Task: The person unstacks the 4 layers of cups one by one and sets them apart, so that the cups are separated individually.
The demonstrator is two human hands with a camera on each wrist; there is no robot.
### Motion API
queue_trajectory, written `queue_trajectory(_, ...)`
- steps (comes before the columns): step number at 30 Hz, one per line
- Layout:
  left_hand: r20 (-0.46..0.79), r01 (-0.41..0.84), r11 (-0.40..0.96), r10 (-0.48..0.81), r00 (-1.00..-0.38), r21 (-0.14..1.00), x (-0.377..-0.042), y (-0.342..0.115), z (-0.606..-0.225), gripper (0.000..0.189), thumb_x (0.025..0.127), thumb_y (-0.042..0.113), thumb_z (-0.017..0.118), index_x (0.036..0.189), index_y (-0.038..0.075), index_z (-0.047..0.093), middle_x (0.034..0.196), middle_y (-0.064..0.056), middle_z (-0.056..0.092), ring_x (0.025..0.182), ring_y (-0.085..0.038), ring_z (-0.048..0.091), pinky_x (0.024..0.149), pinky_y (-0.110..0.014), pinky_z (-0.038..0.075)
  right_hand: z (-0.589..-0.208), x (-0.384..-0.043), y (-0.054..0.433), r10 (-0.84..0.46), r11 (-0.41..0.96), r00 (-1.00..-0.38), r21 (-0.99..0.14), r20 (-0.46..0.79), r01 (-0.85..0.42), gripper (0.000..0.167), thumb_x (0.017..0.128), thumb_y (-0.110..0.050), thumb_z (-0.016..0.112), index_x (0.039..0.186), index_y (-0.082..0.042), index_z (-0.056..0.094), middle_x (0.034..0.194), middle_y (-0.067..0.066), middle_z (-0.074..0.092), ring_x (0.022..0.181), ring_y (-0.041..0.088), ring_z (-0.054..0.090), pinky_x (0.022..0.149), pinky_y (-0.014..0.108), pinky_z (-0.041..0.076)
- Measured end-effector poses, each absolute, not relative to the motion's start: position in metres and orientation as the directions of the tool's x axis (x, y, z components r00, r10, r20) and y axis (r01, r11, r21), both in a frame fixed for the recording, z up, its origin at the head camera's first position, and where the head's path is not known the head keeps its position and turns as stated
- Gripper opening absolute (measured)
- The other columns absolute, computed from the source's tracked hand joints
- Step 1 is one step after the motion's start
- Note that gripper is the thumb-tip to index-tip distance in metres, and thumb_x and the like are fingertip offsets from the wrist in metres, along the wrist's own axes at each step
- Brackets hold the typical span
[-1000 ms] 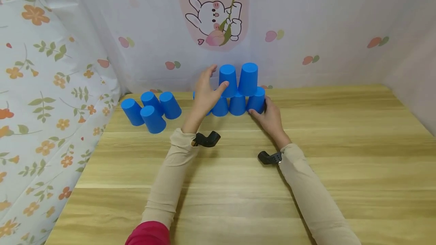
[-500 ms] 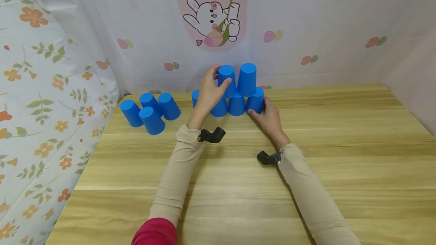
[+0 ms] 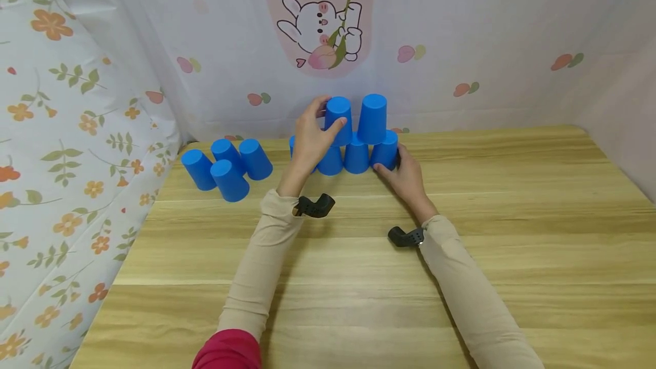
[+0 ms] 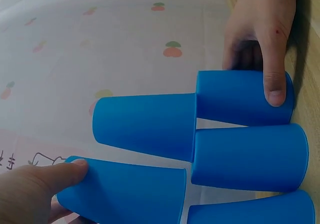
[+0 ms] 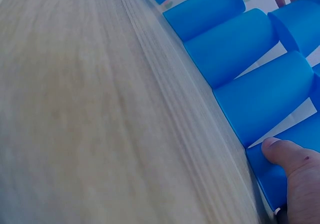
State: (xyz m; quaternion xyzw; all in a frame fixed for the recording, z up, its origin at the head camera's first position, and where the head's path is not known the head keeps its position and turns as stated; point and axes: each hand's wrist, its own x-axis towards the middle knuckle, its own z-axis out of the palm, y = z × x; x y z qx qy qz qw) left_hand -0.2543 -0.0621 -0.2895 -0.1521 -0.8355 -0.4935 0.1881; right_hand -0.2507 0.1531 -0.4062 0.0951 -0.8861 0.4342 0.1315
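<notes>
Blue cups stand upside down in a row at the back of the table, two more above them. My left hand (image 3: 311, 141) holds the upper left cup (image 3: 339, 111) between thumb and fingers; the left wrist view shows a narrow gap between its rim and the cups below. Beside it, the upper right cup (image 3: 372, 118) rests across two bottom cups. My right hand (image 3: 408, 176) grips the right-end bottom cup (image 3: 384, 151), thumb on its near side. Other bottom cups (image 3: 356, 156) (image 5: 265, 99) stand beside it, the left ones partly hidden behind my left hand.
Several more upside-down blue cups (image 3: 230, 182) stand grouped on the table's left. A white printed curtain (image 3: 425, 95) hangs just behind the cups, and a floral one (image 3: 77, 187) along the left side. Bare wood tabletop (image 3: 348, 300) lies in front.
My left hand has closed its fingers and thumb around the upper left cup, which has shifted slightly left, away from its neighbour. The right hand stays on its cup.
</notes>
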Motion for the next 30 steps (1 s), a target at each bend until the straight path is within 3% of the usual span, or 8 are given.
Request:
queue_trajectory(10, 0.459, 0.433, 0.415, 0.041, -0.888, 0.8, -0.237, -0.072, -0.282, 0.051, 0.086, 0.02, 0.068, 0.13, 0.003, 0.049, 0.123, -0.013, 0.057, 0.109, -0.024, 0.055, 0.08, -0.042, 0.052, -0.402, -0.25, 0.155, -0.047, 0.599, -0.944, -0.747, 0.325, -0.288, 0.068, 0.085, -0.021, 0.069, 0.137, 0.007, 0.035, 0.131, 0.027, 0.046, 0.119, 0.041, 0.046, 0.099, 0.051, 0.036)
queue_trajectory(21, 0.492, 0.452, 0.443, 0.026, -0.87, 0.775, -0.22, -0.102, -0.284, 0.051, 0.085, 0.021, 0.069, 0.128, 0.002, 0.05, 0.121, -0.013, 0.058, 0.109, -0.025, 0.055, 0.093, -0.041, 0.043, -0.404, -0.251, 0.154, -0.052, 0.597, -0.943, -0.747, 0.328, -0.293, 0.067, 0.085, -0.02, 0.07, 0.136, 0.007, 0.035, 0.131, 0.027, 0.047, 0.119, 0.041, 0.046, 0.099, 0.051, 0.037)
queue_trajectory(28, 0.5, 0.436, 0.494, 0.002, -0.866, 0.752, -0.207, -0.13, -0.288, 0.05, 0.085, 0.02, 0.07, 0.128, 0.001, 0.051, 0.12, -0.014, 0.059, 0.108, -0.026, 0.056, 0.077, -0.043, 0.053, -0.405, -0.25, 0.153, -0.055, 0.596, -0.952, -0.756, 0.3, -0.272, 0.069, 0.086, -0.022, 0.069, 0.137, 0.006, 0.033, 0.133, 0.026, 0.045, 0.121, 0.04, 0.044, 0.1, 0.05, 0.035)
queue_trajectory(30, 0.5, 0.432, 0.5, -0.003, -0.866, 0.751, -0.205, -0.138, -0.287, 0.05, 0.085, 0.02, 0.07, 0.128, 0.002, 0.051, 0.121, -0.014, 0.059, 0.109, -0.026, 0.056, 0.078, -0.043, 0.053, -0.405, -0.25, 0.154, -0.054, 0.595, -0.951, -0.755, 0.303, -0.274, 0.068, 0.086, -0.021, 0.069, 0.137, 0.006, 0.033, 0.132, 0.027, 0.045, 0.121, 0.04, 0.045, 0.1, 0.05, 0.036)
